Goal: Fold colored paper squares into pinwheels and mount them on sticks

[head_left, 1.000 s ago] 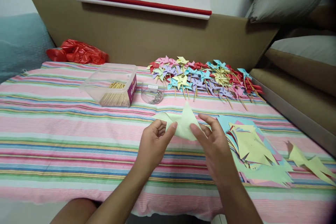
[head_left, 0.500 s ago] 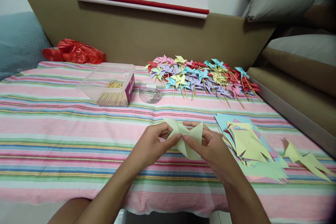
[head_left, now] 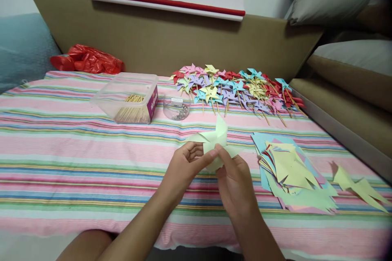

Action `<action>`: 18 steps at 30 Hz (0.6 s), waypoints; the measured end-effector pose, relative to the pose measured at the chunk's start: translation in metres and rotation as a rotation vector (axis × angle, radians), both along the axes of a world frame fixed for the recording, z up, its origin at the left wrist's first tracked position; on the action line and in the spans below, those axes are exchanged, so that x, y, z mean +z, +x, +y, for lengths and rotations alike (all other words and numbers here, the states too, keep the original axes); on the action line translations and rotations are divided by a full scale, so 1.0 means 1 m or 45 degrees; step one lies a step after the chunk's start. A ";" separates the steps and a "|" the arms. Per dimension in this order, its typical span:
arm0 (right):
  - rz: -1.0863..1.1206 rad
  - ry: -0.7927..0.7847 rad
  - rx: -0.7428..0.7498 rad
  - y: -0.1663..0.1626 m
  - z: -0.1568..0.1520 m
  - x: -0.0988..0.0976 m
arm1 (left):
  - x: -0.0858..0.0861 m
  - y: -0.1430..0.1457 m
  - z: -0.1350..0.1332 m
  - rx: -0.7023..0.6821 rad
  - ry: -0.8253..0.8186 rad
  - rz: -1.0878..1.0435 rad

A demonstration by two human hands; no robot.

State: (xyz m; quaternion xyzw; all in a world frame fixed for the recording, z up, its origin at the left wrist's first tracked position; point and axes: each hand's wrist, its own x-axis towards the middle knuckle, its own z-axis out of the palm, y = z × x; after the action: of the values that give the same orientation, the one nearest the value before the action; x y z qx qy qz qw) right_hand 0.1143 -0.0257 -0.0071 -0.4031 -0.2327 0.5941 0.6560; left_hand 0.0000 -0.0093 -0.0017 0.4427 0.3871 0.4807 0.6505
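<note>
Between my two hands is a pale green paper pinwheel (head_left: 218,136), its blades folded in to the centre and no stick on it. My left hand (head_left: 186,165) grips it from the left, thumb near the middle and fingers behind. My right hand (head_left: 234,175) pinches it from the right, with the thumb pressed at the centre. The fingers behind the paper are partly hidden. To the right lies a stack of cut coloured paper (head_left: 292,167), with a loose yellow cut sheet (head_left: 357,185) beyond it.
Finished pinwheels on sticks (head_left: 229,89) lie in a pile at the back. Left of them stand a round clear tub (head_left: 177,108) of small metal pieces and a plastic box (head_left: 125,100) of wooden sticks. A red plastic bag (head_left: 88,60) lies back left on the striped cloth (head_left: 92,163).
The green paper has turned and its blades now meet at the centre in a pinwheel shape. My right hand has shifted left and its thumb now presses the middle.
</note>
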 end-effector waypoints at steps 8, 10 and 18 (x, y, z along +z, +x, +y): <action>-0.023 -0.006 -0.012 -0.011 0.000 -0.007 | 0.000 0.006 -0.003 0.267 0.005 0.000; -0.056 0.007 0.021 -0.011 0.000 -0.008 | -0.002 0.006 -0.002 0.298 -0.019 -0.018; -0.639 0.336 -0.116 0.009 0.000 -0.010 | -0.006 0.000 0.005 0.399 -0.150 -0.193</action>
State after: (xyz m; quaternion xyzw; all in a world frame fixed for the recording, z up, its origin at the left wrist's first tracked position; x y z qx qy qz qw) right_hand 0.1230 -0.0253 -0.0175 -0.4587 -0.4450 0.4102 0.6506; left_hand -0.0005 -0.0045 -0.0075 0.3005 0.4287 0.5846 0.6198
